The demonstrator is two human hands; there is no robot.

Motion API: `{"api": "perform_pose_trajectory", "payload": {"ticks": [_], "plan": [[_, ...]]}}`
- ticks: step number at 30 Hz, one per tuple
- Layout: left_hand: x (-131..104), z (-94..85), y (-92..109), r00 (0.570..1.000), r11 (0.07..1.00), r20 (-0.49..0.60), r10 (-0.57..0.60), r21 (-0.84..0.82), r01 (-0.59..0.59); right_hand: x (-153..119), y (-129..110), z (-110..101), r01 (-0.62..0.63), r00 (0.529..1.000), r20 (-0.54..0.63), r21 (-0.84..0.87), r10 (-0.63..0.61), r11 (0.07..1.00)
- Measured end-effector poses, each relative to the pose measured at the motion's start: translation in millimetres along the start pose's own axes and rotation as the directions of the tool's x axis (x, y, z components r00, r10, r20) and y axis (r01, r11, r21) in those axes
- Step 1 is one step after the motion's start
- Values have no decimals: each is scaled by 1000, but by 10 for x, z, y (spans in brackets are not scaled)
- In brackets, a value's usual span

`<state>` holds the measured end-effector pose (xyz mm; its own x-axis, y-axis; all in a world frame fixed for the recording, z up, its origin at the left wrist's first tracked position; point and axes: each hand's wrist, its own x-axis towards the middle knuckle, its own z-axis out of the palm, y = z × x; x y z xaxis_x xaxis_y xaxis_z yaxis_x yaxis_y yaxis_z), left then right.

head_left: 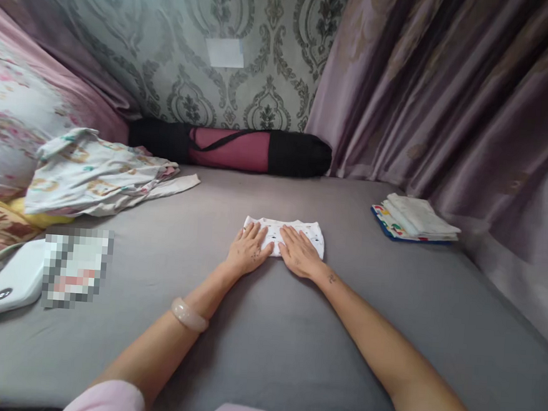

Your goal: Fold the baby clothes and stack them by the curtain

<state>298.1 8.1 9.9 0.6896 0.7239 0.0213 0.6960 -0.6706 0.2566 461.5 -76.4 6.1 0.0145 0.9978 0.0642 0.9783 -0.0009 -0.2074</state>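
A small white cloth (pixel 275 236) with dark printed marks lies folded into a rectangle on the grey bed sheet (pixel 265 330). My left hand (pixel 248 249) rests flat on its left part, fingers stretched forward. On the right part lies my right hand (pixel 299 250), also flat with its fingers extended. The two thumbs point towards each other with a small gap between them. Neither hand grips the cloth. A pale bangle (pixel 189 315) circles my left forearm.
Folded cloths (pixel 418 219) are stacked at the right. Printed clothes (pixel 102 175) lie loosely at the left, above a white device (pixel 18 275) and a blurred item (pixel 78 268). A black and maroon bag (pixel 231 148) lies along the patterned wall, between curtains.
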Motion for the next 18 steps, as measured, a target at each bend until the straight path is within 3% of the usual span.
{"api": "perform_pose_trajectory", "payload": {"ticks": [11, 18], "plan": [[5, -9, -56, 999, 999, 34, -36, 14, 36, -88, 184, -41, -230, 973, -38, -99, 227, 968], [13, 50, -166, 996, 996, 5, -87, -24, 87, -153, 340, -45, -267, 963, -43, -95, 264, 959]]}}
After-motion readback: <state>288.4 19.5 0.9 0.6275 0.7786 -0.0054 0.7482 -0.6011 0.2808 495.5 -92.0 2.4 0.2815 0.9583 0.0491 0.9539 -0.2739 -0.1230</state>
